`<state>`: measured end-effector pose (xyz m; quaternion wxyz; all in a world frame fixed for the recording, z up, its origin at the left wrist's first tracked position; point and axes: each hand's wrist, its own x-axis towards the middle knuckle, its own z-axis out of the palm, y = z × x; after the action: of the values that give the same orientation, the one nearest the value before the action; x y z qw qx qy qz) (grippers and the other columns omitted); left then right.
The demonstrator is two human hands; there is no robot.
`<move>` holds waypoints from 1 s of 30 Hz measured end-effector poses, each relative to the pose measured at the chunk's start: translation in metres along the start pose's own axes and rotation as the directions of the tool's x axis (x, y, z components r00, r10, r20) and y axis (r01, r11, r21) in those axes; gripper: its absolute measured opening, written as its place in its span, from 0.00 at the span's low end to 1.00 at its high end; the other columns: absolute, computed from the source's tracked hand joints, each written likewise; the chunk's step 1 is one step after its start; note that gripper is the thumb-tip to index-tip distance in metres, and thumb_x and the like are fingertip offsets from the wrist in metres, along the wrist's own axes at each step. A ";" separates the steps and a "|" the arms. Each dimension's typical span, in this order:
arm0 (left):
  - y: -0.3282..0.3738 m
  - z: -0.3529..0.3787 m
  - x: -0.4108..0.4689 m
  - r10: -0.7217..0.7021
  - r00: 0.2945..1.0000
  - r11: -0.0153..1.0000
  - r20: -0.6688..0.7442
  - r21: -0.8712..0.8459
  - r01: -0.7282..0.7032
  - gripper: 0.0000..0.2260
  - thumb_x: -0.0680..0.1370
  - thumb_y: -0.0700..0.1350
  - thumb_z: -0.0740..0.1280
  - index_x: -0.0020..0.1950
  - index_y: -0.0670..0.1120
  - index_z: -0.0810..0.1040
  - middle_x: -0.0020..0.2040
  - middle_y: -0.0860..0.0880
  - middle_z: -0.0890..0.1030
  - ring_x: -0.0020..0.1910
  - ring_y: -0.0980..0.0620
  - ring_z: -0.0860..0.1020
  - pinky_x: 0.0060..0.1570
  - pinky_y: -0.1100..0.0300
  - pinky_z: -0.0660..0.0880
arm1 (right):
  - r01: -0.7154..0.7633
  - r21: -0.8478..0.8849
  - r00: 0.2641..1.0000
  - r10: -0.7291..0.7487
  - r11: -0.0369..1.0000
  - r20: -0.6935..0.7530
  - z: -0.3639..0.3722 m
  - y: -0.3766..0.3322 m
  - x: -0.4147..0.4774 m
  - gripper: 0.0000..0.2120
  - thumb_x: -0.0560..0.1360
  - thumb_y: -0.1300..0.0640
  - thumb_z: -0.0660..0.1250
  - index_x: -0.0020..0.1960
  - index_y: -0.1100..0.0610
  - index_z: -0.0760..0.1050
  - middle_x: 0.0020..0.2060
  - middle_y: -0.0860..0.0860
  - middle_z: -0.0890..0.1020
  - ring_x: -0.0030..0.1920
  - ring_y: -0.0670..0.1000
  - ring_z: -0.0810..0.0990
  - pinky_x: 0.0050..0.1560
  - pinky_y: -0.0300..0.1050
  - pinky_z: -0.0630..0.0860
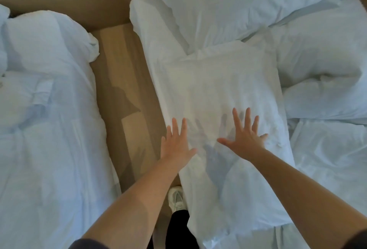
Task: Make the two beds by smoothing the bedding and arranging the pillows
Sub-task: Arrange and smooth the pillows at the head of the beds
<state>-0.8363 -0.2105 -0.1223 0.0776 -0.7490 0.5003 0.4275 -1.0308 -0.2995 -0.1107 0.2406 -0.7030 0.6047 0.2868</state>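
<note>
Pillow (218, 89) in a white cover lies along the left edge of the right bed (327, 159), close before me. Nearest, my white shoe (175, 199) stands on the brown floor (123, 89). My left hand (176, 141) is over the pillow's left border, fingers straight and a little apart, holding nothing. My right hand (245, 135) is nearer the middle, fingers spread wide, also holding nothing. Whether the palms touch the cloth, I cannot tell. Farther, a second pillow (218, 0) lies at the head and a third pillow (327, 60) at the right. On the left, crumpled bedding (49, 109) is heaped.
</note>
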 end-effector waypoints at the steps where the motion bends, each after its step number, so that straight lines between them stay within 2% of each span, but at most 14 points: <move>1: -0.013 -0.014 -0.009 -0.021 1.000 0.999 -0.020 -0.036 0.020 0.44 0.78 0.59 0.65 0.78 0.52 0.33 0.78 0.46 0.34 0.78 0.41 0.42 0.75 0.42 0.53 | 0.049 -0.014 0.999 -0.049 0.999 0.003 -0.007 -0.018 -0.008 0.51 0.69 0.25 0.58 0.74 0.41 0.25 0.75 0.51 0.27 0.76 0.63 0.34 0.67 0.76 0.53; 5: -0.088 -0.069 -0.035 -0.144 0.983 0.983 -0.114 -0.131 0.129 0.45 0.77 0.60 0.65 0.79 0.52 0.36 0.79 0.46 0.36 0.78 0.42 0.44 0.75 0.43 0.55 | 0.224 -0.099 0.975 -0.223 0.970 0.020 -0.033 -0.104 -0.024 0.49 0.71 0.26 0.57 0.75 0.42 0.27 0.76 0.52 0.30 0.77 0.63 0.34 0.68 0.75 0.54; 10: -0.215 -0.137 -0.054 -0.356 0.917 0.915 -0.181 -0.268 0.302 0.45 0.76 0.62 0.65 0.79 0.51 0.36 0.79 0.47 0.37 0.79 0.43 0.46 0.73 0.43 0.58 | 0.392 -0.218 0.919 -0.390 0.894 0.052 -0.068 -0.250 -0.011 0.48 0.72 0.27 0.56 0.76 0.42 0.28 0.77 0.52 0.32 0.77 0.63 0.36 0.69 0.74 0.52; 20: -0.469 -0.246 -0.098 -0.658 0.724 0.693 -0.206 -0.543 0.475 0.44 0.76 0.64 0.63 0.79 0.50 0.38 0.80 0.46 0.38 0.79 0.43 0.47 0.73 0.44 0.58 | 0.648 -0.352 0.747 -0.653 0.675 0.125 -0.108 -0.584 -0.007 0.47 0.74 0.30 0.60 0.76 0.39 0.31 0.78 0.50 0.35 0.77 0.61 0.37 0.70 0.73 0.50; 24: -0.529 -0.273 -0.095 -0.731 0.659 0.580 -0.176 -0.668 0.466 0.45 0.76 0.63 0.65 0.79 0.50 0.40 0.80 0.46 0.40 0.79 0.44 0.47 0.72 0.42 0.59 | 0.710 -0.413 0.678 -0.713 0.571 0.180 -0.117 -0.678 0.003 0.46 0.73 0.29 0.59 0.75 0.38 0.29 0.78 0.49 0.34 0.77 0.60 0.36 0.69 0.74 0.50; 30: -0.590 -0.326 -0.067 -0.805 0.575 0.385 -0.145 -0.866 0.320 0.46 0.75 0.63 0.67 0.80 0.49 0.42 0.80 0.45 0.43 0.78 0.44 0.51 0.72 0.43 0.61 | 0.740 -0.476 0.627 -0.743 0.475 0.235 -0.142 -0.805 0.035 0.47 0.73 0.30 0.60 0.75 0.39 0.28 0.78 0.50 0.34 0.77 0.61 0.36 0.70 0.73 0.49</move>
<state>-0.1805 -0.0549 -0.0550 -0.2449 -0.9207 -0.0373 0.3015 -0.2157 -0.2989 -0.0401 0.1351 -0.9318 0.1370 0.3078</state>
